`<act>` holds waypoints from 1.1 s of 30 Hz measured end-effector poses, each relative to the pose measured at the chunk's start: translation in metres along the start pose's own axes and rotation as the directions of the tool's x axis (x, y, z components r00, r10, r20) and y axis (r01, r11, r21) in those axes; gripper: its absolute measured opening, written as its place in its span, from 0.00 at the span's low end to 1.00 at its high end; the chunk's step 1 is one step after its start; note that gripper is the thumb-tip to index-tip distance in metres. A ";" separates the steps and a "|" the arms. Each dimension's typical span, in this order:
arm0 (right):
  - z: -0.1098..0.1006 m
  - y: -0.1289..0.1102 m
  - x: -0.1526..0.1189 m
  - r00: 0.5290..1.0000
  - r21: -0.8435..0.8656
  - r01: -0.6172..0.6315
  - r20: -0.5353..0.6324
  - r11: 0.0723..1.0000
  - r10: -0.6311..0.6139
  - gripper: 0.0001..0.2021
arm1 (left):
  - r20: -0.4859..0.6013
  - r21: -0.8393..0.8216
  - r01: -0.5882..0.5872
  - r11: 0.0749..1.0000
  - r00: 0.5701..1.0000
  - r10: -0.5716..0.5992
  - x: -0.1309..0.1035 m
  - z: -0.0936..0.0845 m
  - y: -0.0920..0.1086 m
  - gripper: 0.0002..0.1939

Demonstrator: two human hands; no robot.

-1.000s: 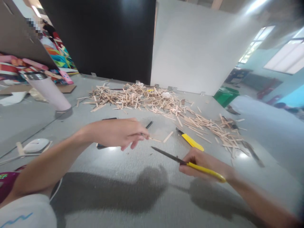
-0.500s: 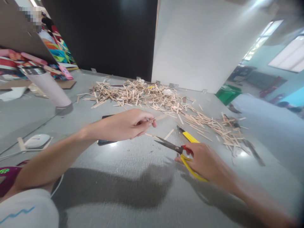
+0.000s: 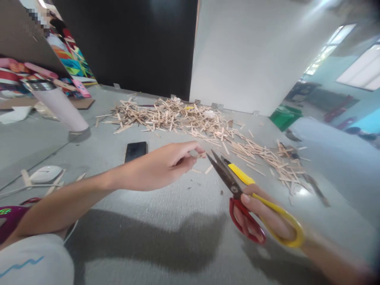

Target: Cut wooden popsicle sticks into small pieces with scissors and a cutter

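My left hand [image 3: 169, 164] is closed in a pinch on a small wooden stick [image 3: 201, 155], whose short end shows at the fingertips. My right hand [image 3: 267, 213] grips a pair of scissors [image 3: 228, 178] with one red and one yellow handle. The blades are parted a little, and their tips point up and left, close beside the stick's end. Behind the scissors a yellow utility knife [image 3: 241, 174] lies on the grey table [image 3: 160, 221]. Loose stick pieces lie beneath the left fingers.
A heap of thin wooden sticks [image 3: 166, 114] spreads along the back and right. To the left are a phone [image 3: 135, 151], a white mouse [image 3: 46, 173] with sticks around it, and a pale tumbler [image 3: 61, 107]. A green bin [image 3: 285, 116] stands beyond the table's right edge.
My left hand has shifted right, uncovering more of the phone. My right hand has turned the scissors upward and spread the handles; the blades are now parted near the stick, which shows shorter.
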State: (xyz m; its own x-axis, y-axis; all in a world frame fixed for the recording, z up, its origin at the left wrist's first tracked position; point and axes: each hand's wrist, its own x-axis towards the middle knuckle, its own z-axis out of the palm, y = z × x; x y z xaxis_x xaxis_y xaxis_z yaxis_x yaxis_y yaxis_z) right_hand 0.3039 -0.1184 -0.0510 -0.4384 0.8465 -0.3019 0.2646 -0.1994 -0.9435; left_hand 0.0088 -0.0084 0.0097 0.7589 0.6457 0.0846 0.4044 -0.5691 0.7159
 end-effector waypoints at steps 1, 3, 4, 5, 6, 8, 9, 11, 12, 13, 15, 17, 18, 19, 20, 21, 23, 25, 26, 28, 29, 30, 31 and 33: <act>0.000 0.000 0.000 1.000 0.031 -0.018 0.025 0.999 0.017 0.38 | -0.001 -0.002 -0.004 1.000 1.000 0.004 -0.002 0.001 0.000 0.11; 0.000 0.002 0.000 0.998 0.059 -0.044 0.049 0.997 0.041 0.39 | 0.009 -0.001 -0.002 1.000 1.000 0.002 -0.004 0.001 0.000 0.11; -0.001 0.002 0.000 0.997 0.063 -0.057 0.057 0.996 0.054 0.39 | 0.020 -0.004 0.002 1.000 1.000 -0.002 -0.006 0.001 0.001 0.11; -0.001 0.003 0.001 0.996 0.062 -0.070 0.058 0.996 0.067 0.39 | 0.032 -0.008 0.004 1.000 0.999 -0.004 -0.006 0.001 0.001 0.10; -0.001 0.004 0.001 0.995 0.057 -0.081 0.055 0.995 0.078 0.39 | 0.043 -0.013 0.005 1.000 0.999 -0.005 -0.007 0.001 0.002 0.10; -0.002 0.006 0.003 0.995 0.044 -0.092 0.034 0.995 0.091 0.39 | 0.048 -0.010 -0.005 1.000 0.999 0.006 -0.006 0.001 0.004 0.07; -0.002 0.005 0.003 0.995 0.041 -0.096 0.024 0.995 0.095 0.39 | 0.042 0.002 -0.013 1.000 0.999 0.013 -0.005 0.001 0.004 0.07; -0.002 0.003 0.005 0.995 0.046 -0.102 0.026 0.994 0.101 0.39 | 0.039 0.036 -0.026 0.999 0.999 0.024 -0.002 0.000 0.004 0.11; -0.002 0.001 0.006 0.994 0.056 -0.110 0.037 0.992 0.108 0.40 | 0.043 0.048 -0.025 0.999 0.999 0.023 -0.001 -0.001 0.004 0.12; -0.002 -0.001 0.006 0.992 0.066 -0.120 0.050 0.991 0.116 0.40 | 0.050 0.057 -0.018 0.998 0.999 0.016 0.000 -0.002 0.003 0.12; -0.004 -0.007 0.007 0.988 0.070 -0.148 0.060 0.986 0.144 0.40 | 0.064 0.066 0.004 0.998 0.998 -0.008 0.002 -0.004 0.001 0.11; -0.005 -0.012 0.007 0.985 0.054 -0.167 0.041 0.984 0.165 0.40 | 0.068 0.076 0.020 0.997 0.997 -0.026 0.002 -0.006 -0.001 0.13; -0.006 -0.013 0.007 0.985 0.045 -0.170 0.033 0.984 0.169 0.40 | 0.069 0.083 0.022 0.996 0.997 -0.028 0.002 -0.007 -0.002 0.13; -0.006 -0.014 0.007 0.985 0.040 -0.171 0.027 0.984 0.170 0.40 | 0.071 0.088 0.020 0.996 0.997 -0.027 0.001 -0.008 -0.002 0.14; -0.007 -0.014 0.007 0.985 0.036 -0.171 0.027 0.985 0.170 0.40 | 0.074 0.092 0.018 0.996 0.997 -0.025 0.001 -0.008 -0.002 0.15; -0.007 -0.013 0.007 0.986 0.033 -0.167 0.028 0.985 0.166 0.40 | 0.076 0.095 0.015 0.995 0.997 -0.022 0.001 -0.009 -0.002 0.15; -0.008 -0.011 0.008 0.987 0.026 -0.157 0.025 0.987 0.156 0.39 | 0.077 0.105 0.006 0.994 0.997 -0.015 0.002 -0.009 -0.002 0.16; -0.008 -0.008 0.009 0.990 0.022 -0.138 0.011 0.990 0.138 0.38 | 0.079 0.116 -0.011 0.993 0.997 0.002 0.003 -0.010 -0.002 0.16; -0.009 -0.007 0.009 0.992 0.024 -0.126 0.001 0.992 0.126 0.39 | 0.084 0.121 -0.020 0.992 0.996 0.010 0.003 -0.011 -0.002 0.17; -0.011 -0.004 0.010 0.994 0.026 -0.111 -0.015 0.993 0.112 0.39 | 0.105 0.126 -0.025 0.992 0.994 0.011 0.004 -0.011 -0.002 0.17; -0.012 -0.003 0.010 0.994 0.024 -0.106 -0.022 0.994 0.107 0.40 | 0.115 0.126 -0.021 0.992 0.993 0.006 0.004 -0.012 -0.001 0.17; -0.012 -0.002 0.011 0.994 0.020 -0.103 -0.028 0.994 0.104 0.40 | 0.122 0.125 -0.014 0.992 0.993 -0.002 0.004 -0.012 -0.001 0.16; -0.013 -0.001 0.011 0.995 0.019 -0.095 -0.038 0.995 0.096 0.40 | 0.124 0.127 -0.006 0.992 0.992 -0.010 0.004 -0.012 -0.001 0.16; -0.014 0.001 0.013 0.995 0.021 -0.067 -0.076 0.998 0.069 0.40 | 0.104 0.142 0.003 0.990 0.994 -0.018 0.004 -0.011 -0.001 0.17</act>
State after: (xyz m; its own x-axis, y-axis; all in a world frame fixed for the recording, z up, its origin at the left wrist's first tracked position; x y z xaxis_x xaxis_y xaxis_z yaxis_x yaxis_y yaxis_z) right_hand 0.3099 -0.1007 -0.0536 -0.3528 0.8659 -0.3546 0.2753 -0.2661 -0.9238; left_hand 0.0051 0.0005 0.0170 0.8006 0.5992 -0.0010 0.4751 -0.6339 0.6103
